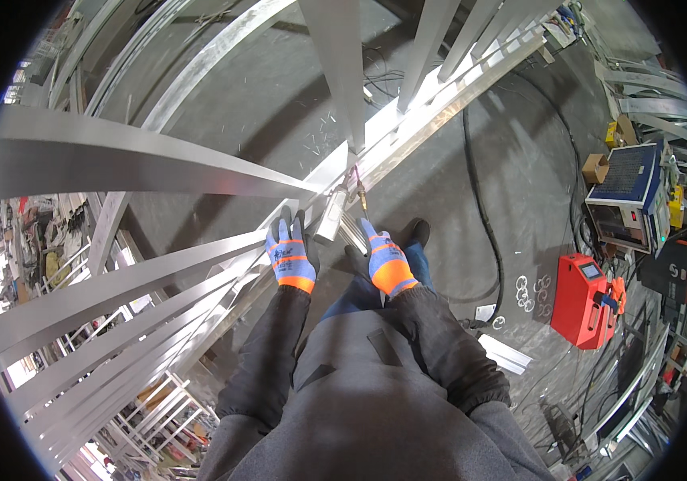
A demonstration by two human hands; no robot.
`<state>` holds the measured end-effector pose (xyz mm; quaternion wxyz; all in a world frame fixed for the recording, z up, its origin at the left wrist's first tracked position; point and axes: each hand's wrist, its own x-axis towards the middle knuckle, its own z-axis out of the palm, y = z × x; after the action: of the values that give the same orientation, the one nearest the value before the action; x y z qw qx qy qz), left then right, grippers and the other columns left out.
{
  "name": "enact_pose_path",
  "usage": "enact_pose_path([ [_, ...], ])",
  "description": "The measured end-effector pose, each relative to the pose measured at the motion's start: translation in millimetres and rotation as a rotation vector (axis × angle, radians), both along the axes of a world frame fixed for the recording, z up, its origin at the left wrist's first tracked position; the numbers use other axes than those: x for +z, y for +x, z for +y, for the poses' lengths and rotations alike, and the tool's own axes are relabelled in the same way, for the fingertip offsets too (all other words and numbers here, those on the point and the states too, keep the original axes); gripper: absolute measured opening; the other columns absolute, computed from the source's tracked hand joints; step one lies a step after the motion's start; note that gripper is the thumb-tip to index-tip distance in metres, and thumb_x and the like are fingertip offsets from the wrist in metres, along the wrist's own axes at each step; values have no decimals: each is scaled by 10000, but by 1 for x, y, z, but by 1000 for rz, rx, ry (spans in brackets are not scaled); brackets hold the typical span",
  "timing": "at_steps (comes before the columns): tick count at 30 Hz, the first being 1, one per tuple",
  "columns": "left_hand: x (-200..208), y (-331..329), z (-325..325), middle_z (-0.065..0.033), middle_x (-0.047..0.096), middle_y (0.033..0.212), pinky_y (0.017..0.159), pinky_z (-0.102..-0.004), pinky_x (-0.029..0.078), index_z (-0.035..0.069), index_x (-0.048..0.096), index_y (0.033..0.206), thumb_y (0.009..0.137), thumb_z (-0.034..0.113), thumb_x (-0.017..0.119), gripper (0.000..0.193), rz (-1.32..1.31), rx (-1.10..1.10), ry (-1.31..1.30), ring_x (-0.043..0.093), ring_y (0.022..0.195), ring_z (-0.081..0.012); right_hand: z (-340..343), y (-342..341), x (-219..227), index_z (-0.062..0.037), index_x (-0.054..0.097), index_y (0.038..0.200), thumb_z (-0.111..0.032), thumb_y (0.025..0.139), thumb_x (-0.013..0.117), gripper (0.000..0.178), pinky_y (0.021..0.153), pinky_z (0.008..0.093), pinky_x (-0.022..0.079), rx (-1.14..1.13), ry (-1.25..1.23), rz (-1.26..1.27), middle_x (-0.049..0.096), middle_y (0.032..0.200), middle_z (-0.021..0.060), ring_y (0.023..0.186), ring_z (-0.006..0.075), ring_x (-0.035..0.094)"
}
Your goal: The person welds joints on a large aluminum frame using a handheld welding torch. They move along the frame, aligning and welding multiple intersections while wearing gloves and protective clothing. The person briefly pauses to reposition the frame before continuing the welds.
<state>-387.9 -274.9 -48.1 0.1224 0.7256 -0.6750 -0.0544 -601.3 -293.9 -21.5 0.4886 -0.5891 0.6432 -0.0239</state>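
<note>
My left hand (290, 255), in a blue-and-grey glove with an orange cuff, lies with fingers stretched over the rail of a silver metal frame (375, 128). Just to its right, a silver block-like body (331, 215) rests against the rail, with a ribbed grey part (353, 234) beside it. My right hand (387, 260), gloved alike, is closed at the lower end of a slim torch-like tool with a brass-coloured nozzle (362, 199). The tool's tip points at the joint of an upright bar (342, 72) and the rail. My palm hides its lower end.
Long flat bars (143, 160) fan out from the rail on the left. A black cable (480, 200) runs over the grey floor at right. Beyond it stand a red machine (577, 309) with a small screen and a blue-and-white machine (622, 196). A pale metal strip (505, 353) lies nearer.
</note>
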Motion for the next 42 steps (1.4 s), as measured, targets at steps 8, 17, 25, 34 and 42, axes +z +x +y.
enact_pose_path([
  [8, 6, 2, 0, -247, 482, 1519, 1152, -546, 358, 112, 535, 1477, 844, 135, 664, 647, -34, 16, 114, 421, 1364, -490, 6, -5, -9, -230, 394, 1577, -540, 942, 669, 758, 971, 492, 525, -10, -41, -29, 594, 1304, 291, 1155, 457, 644],
  [17, -5, 6, 1, -224, 479, 1526, 1164, -549, 352, 126, 514, 1495, 792, 114, 681, 723, -39, -6, 88, 411, 1390, -469, 15, -8, -18, -236, 371, 1591, -463, 972, 651, 716, 971, 513, 517, -33, -52, -51, 596, 1300, 289, 1162, 467, 635],
  [25, 19, 20, 68, -239, 495, 1497, 1154, -579, 350, 59, 565, 1413, 850, 53, 565, 563, 125, 46, -41, 441, 1359, -497, 69, -32, -18, -179, 361, 1599, -131, 941, 627, 712, 992, 504, 500, 76, -167, -145, 620, 1292, 276, 1181, 468, 615],
  [34, 27, 73, 87, -193, 515, 1450, 1102, -545, 397, 80, 562, 1396, 828, 55, 621, 571, -66, 193, -101, 470, 1334, -430, 100, 13, -10, -175, 384, 1559, -452, 976, 627, 690, 951, 533, 518, 198, -95, -162, 602, 1271, 284, 1153, 473, 624],
  [42, 22, 84, 90, -203, 471, 1531, 1150, -531, 368, 94, 524, 1469, 798, 73, 669, 687, -64, 107, 91, 456, 1370, -426, 78, 72, -23, -207, 397, 1558, -353, 927, 679, 706, 936, 521, 528, 146, -44, -7, 616, 1239, 300, 1105, 488, 649],
])
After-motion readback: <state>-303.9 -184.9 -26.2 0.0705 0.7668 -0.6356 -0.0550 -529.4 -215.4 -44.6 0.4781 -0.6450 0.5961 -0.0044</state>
